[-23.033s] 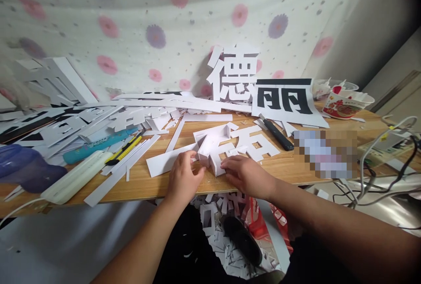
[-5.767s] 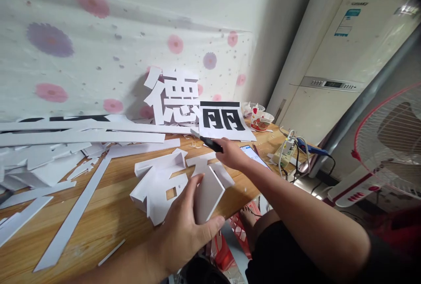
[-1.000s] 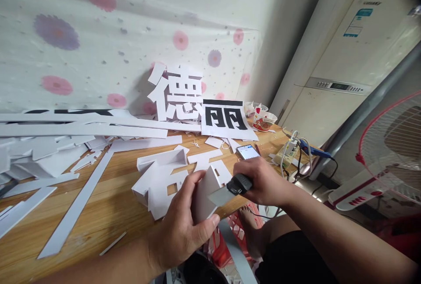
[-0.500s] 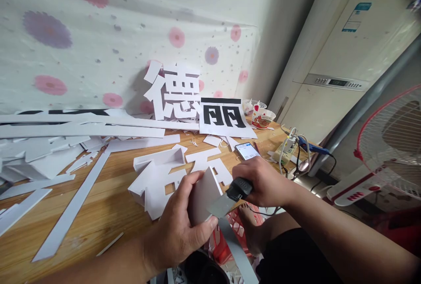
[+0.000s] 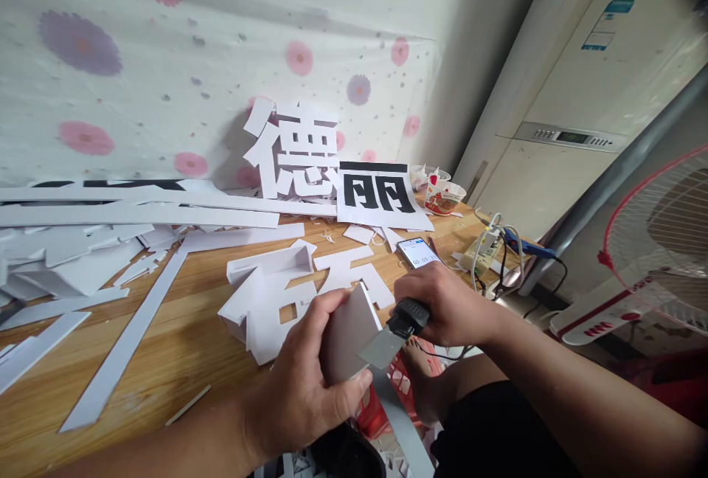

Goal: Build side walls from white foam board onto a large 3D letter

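Between the thumb and fingers of my left hand (image 5: 313, 382) is a piece of white foam board (image 5: 347, 334), curved and tilted up off the table. My right hand (image 5: 445, 305) grips a black-handled knife (image 5: 408, 319) with a broad flat blade. The blade lies across the lower right edge of the board, close to my left thumb; whether it cuts in I cannot tell. A long pale strip (image 5: 401, 419) hangs below the blade. Behind my hands lies a partly built white foam letter (image 5: 271, 308) with raised side walls.
White strips and scraps (image 5: 125, 345) cover the left of the wooden table (image 5: 149, 404). A white foam character (image 5: 265, 161) stands against the wall beside a printed sheet (image 5: 381, 220). A phone (image 5: 419, 253), a power strip (image 5: 479, 253), a red basket (image 5: 376, 411) and a fan (image 5: 664, 242) are to the right.
Both hands, with the board and knife, have shifted slightly right in view. The blade has slid a little to the right along the board's edge. Both grips stay the same.
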Demonstrator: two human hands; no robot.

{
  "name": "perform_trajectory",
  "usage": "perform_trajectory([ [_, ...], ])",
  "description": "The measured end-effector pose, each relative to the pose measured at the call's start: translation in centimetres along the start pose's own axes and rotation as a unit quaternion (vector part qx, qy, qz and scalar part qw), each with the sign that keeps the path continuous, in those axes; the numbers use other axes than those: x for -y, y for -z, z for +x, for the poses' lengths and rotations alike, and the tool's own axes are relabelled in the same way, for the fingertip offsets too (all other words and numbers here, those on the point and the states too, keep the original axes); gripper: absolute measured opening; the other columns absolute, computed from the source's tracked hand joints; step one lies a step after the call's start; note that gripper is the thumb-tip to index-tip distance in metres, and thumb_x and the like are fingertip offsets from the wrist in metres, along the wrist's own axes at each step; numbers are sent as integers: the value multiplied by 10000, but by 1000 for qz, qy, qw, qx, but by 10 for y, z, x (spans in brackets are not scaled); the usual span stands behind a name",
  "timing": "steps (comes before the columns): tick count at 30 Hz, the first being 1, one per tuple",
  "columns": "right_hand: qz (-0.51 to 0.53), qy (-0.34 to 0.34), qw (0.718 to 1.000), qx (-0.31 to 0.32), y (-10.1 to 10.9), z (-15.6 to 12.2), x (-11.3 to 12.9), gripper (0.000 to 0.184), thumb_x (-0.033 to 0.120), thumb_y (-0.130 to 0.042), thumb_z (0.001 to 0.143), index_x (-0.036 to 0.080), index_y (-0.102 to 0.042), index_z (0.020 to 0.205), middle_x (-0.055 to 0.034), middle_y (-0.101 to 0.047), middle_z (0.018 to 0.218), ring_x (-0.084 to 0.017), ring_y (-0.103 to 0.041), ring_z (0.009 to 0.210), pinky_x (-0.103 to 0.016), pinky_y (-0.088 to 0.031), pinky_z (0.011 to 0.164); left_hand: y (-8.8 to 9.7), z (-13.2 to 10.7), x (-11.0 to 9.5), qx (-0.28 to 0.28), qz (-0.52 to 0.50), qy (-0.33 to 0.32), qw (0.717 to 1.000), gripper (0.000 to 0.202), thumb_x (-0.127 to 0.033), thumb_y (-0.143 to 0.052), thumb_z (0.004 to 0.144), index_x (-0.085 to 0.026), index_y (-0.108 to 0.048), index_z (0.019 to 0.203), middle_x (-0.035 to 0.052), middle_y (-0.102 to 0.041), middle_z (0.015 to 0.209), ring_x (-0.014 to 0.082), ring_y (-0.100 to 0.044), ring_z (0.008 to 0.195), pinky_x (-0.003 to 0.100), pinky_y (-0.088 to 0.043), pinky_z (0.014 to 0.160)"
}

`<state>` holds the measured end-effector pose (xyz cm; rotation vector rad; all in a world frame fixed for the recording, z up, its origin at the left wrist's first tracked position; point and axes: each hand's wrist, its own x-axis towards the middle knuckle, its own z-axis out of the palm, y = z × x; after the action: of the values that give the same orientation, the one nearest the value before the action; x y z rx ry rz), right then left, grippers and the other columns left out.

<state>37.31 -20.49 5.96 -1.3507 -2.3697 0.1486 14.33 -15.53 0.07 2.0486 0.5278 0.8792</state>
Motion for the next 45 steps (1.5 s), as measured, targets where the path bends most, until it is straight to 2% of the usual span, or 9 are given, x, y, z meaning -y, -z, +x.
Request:
perform_trajectory([
  [4,0,-13,1000,-7,-2,1,-1,134,175,-535,709,219,-429,640,24,-503,583,-105,-411,534,-259,-286,523,1,1,-5,-11,4,4,1000,605,-250,-619,742,-312,-337,1273,57,-582,1148,236,-601,994,349,-525,830],
  [12,-24,-41,998,-38,-5,4,-4,114,172,-534,689,212,-440,638,28,-482,552,-103,-391,514,-257,-269,505,0,2,-15,-27,26,-49,998,546,-190,-613,702,-279,-389,1192,51,-609,1039,200,-624,859,285,-544,708],
  [17,-17,3,999,-39,-3,1,-3,128,176,-541,717,204,-447,636,30,-492,563,-98,-386,517,-252,-270,512,-2,2,-15,-34,52,-56,996,561,-192,-589,695,-262,-375,1209,42,-607,978,171,-618,771,285,-546,675],
  [20,-19,16,999,-41,-3,-1,-2,139,169,-543,722,198,-444,629,30,-492,562,-95,-377,518,-252,-262,515,-1,2,-11,-42,67,-59,995,576,-205,-582,706,-271,-355,1231,44,-604,1013,172,-625,792,296,-549,701],
  [23,-23,0,999,-43,-4,0,-2,130,164,-555,706,194,-451,634,29,-490,562,-96,-381,525,-248,-262,520,1,2,-10,-40,80,-63,994,580,-207,-597,709,-278,-362,1235,41,-605,1028,178,-628,840,301,-555,748],
  [28,-31,-26,998,-55,-6,3,-5,112,169,-553,680,192,-452,637,29,-481,549,-92,-381,512,-242,-250,510,1,4,-17,-35,77,-89,992,590,-157,-588,687,-293,-362,1214,23,-622,1027,162,-646,836,235,-563,701],
  [40,-30,-32,998,-55,-7,3,-7,109,159,-543,660,198,-443,638,33,-465,555,-95,-365,518,-241,-252,516,2,6,-25,-40,84,-121,988,542,-169,-598,720,-285,-368,1196,14,-638,1002,144,-656,837,202,-561,712],
  [43,-25,-48,997,-51,-8,4,-9,106,165,-541,656,200,-443,638,32,-473,560,-97,-379,525,-239,-268,527,3,7,-27,-45,102,-118,987,534,-189,-607,717,-281,-381,1192,12,-636,971,139,-654,799,205,-563,697],
  [45,-29,-82,996,-35,-9,8,-11,115,183,-551,668,202,-443,632,28,-490,573,-102,-405,542,-236,-289,546,3,6,-28,-49,116,-122,985,535,-186,-604,711,-278,-386,1190,12,-637,944,144,-656,775,215,-563,679],
])
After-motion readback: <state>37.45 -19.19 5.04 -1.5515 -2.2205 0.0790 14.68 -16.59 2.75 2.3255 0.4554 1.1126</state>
